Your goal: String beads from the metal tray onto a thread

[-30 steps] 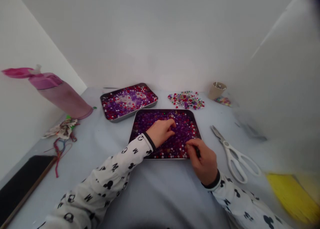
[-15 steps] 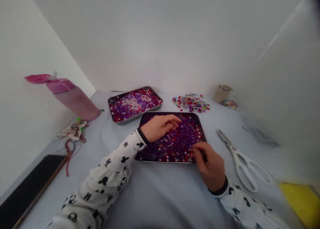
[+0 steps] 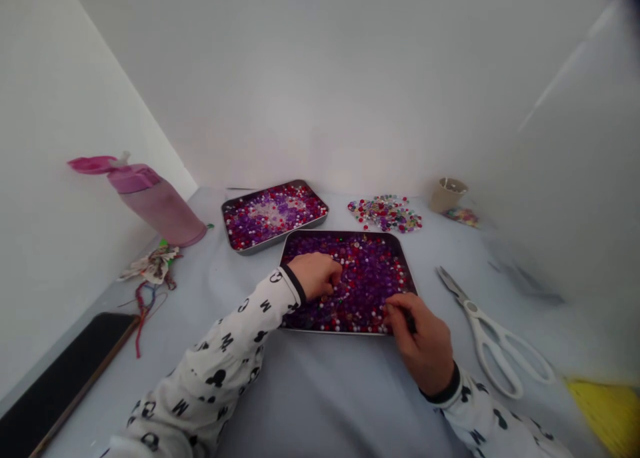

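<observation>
My left hand (image 3: pixel 317 275) is over the left half of the near tray (image 3: pixel 407 271), its fingers curled down among the beads (image 3: pixel 363 278). Whatever is between those fingertips is hidden. At the tray's front right corner my right hand (image 3: pixel 423 341) makes a pinch, thumb against forefinger; what it holds is too small to make out. Purple, red and clear beads fill this dark, shallow tray.
A second bead tray (image 3: pixel 245 250) sits behind on the left. Strung beads (image 3: pixel 385 214) lie at the back, near a beige cup (image 3: pixel 449 195). White-handled scissors (image 3: pixel 493 335) lie right. Leftward are a pink bottle (image 3: pixel 167 211), coloured threads (image 3: pixel 143 311) and a black phone (image 3: pixel 65 378).
My left hand has come down and nearer, its stretched fingers now curled into the beads. My right hand keeps its pinch at the tray's corner. The view has shifted slightly.
</observation>
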Available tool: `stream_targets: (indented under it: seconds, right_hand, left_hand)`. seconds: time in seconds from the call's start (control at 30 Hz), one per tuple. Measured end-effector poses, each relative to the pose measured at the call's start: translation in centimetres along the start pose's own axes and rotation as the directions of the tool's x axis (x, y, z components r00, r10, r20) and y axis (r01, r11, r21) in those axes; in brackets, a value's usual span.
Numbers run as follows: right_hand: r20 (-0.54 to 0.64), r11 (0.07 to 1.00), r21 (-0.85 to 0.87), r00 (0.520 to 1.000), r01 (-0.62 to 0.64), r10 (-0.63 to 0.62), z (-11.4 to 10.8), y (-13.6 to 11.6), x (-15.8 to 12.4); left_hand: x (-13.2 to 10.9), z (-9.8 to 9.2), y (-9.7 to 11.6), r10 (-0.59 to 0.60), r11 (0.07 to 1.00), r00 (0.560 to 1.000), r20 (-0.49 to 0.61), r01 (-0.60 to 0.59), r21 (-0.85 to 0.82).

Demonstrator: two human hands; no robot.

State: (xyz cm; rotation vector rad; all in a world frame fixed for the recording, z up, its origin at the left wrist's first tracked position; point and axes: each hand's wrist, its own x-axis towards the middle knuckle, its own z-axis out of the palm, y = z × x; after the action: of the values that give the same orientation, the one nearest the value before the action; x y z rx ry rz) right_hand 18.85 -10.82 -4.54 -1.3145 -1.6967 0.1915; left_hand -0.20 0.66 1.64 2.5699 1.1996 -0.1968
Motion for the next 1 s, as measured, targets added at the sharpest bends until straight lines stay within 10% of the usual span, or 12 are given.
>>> stream_targets:
  seconds: [0.23, 0.43, 0.73, 1.0]
  right_hand:
    - [0.009, 1.000, -0.001, 1.000, 0.007, -0.007, 0.1, -0.2, 0.2]
    - [0.018, 0.999, 0.048, 1.000, 0.006, -0.007, 0.0, -0.5, 0.5]
    - [0.010, 0.996, 0.088, 1.000, -0.003, 0.002, -0.2, -0.9, 0.7]
    - [-0.009, 0.999, 0.027, 0.999, -0.033, 0.033, -0.3, -1.0, 1.0]
  left_hand:
    - [0.0, 0.0, 0.0, -0.027, 1.000, 1.000, 0.006, 0.027, 0.012]
    - [0.0, -0.4, 0.9, 0.110, 0.940, 0.981, -0.159, -0.155, -0.305]
    - [0.7, 1.4, 4.2, 0.110, 0.335, 0.994, -0.018, -0.054, -0.941]
    - [1.4, 1.2, 3.5, 0.097, 0.176, 0.995, 0.004, -0.013, -0.984]
